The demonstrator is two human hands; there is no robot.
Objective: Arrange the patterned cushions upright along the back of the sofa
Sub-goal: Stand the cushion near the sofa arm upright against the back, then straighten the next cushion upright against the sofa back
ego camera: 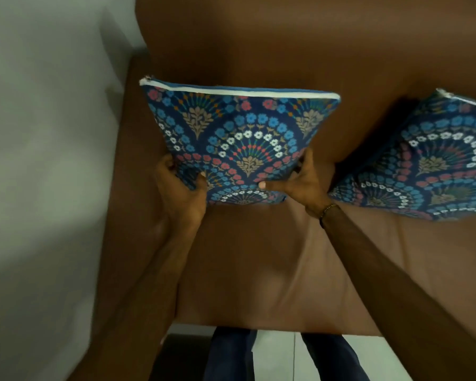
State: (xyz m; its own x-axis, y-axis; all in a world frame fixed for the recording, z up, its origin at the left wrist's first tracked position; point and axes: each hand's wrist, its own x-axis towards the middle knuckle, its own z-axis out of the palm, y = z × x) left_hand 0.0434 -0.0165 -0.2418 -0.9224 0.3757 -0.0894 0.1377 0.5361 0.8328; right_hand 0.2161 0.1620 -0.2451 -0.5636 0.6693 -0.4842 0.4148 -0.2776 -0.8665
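A dark blue cushion (239,136) with a floral fan pattern and a white zip edge on top stands upright near the left end of the brown sofa (259,270). My left hand (182,188) grips its lower left corner and my right hand (302,182) grips its lower right corner. Its bottom edge sits at the seat, close to the backrest (313,45). A second cushion (434,166) of the same pattern leans against the backrest to the right, partly cut off by the frame edge.
The sofa's left armrest (132,166) runs down beside a pale grey wall (39,133). My legs in dark trousers (231,356) stand on a light tiled floor (278,356) in front of the seat.
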